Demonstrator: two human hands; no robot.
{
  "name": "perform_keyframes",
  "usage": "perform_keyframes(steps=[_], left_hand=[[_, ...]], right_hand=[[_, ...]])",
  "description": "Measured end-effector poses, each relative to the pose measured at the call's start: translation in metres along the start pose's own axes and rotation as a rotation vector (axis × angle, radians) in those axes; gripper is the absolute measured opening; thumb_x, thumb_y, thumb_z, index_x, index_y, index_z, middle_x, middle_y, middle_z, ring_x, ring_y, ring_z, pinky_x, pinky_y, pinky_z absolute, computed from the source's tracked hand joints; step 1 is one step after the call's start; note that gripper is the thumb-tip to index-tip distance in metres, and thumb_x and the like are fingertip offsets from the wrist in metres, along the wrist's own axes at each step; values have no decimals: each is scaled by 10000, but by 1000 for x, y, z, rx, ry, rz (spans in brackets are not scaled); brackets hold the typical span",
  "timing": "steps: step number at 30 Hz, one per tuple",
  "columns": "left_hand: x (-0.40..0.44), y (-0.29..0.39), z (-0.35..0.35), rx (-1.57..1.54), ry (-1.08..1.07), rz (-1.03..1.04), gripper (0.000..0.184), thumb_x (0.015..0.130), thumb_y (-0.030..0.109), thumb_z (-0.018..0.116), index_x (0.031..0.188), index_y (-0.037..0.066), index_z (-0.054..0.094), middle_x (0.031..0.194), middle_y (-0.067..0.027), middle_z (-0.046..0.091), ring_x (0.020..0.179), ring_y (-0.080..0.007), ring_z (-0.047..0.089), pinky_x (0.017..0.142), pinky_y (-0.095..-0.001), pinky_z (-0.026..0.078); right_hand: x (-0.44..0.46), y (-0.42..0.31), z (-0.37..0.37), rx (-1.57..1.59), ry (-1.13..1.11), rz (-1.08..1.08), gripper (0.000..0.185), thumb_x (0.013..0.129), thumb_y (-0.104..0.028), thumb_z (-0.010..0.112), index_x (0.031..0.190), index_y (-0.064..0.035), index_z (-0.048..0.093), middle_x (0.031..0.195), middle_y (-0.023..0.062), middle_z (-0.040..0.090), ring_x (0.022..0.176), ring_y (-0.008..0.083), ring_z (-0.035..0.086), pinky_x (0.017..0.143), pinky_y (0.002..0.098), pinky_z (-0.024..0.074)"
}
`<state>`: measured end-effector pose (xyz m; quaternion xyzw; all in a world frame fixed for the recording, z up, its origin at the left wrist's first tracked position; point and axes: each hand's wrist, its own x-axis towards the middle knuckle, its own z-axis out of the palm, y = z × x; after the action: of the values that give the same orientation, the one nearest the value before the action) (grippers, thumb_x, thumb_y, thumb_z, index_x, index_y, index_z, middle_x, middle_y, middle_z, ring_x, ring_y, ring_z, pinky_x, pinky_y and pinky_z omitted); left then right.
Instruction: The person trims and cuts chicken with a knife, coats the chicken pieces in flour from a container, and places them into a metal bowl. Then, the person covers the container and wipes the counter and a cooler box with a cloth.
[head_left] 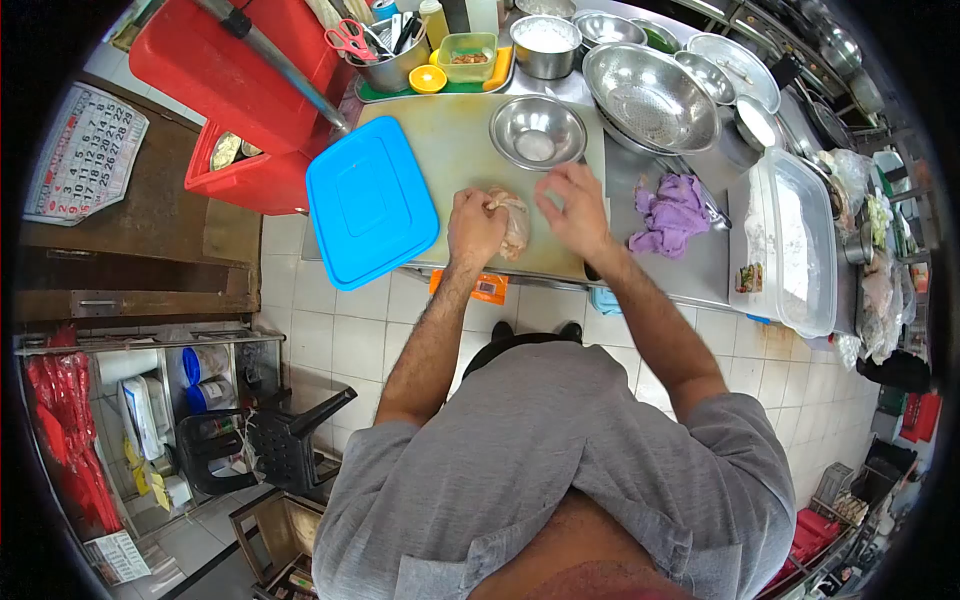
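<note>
L hand [476, 228] has fingers curled on the raw chicken pc [514, 226] just to its R; R hand [574, 214] half-open, looks empty, bowl [538, 135] just beyond. I'd pin the pc firmly w/ L, work R gently.

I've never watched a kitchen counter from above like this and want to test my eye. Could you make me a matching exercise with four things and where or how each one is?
Things:
1. Raw meat
2. Lid
3. Cloth
4. Scissors

Places and states:
A. Purple and crumpled
B. Red-handled, in a metal container
C. On the cutting board, with the left hand on it
D. Flat and blue, at the board's left side

Right pairs: 1-C, 2-D, 3-A, 4-B
</note>
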<state>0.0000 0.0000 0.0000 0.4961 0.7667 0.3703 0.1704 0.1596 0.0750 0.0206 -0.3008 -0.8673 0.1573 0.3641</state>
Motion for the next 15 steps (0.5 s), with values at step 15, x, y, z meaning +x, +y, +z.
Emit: perform_keyframes(steps=[15], left_hand=[[9,13,10,-77,14,63,255,752,48,587,992,-18,528,855,-184,634,792,-292,632,700,-365,495]], right_hand=[[-12,9,26,72,-232,137,162,721,-109,618,877,-127,661,887,108,527,835,311,562,718,406,481]])
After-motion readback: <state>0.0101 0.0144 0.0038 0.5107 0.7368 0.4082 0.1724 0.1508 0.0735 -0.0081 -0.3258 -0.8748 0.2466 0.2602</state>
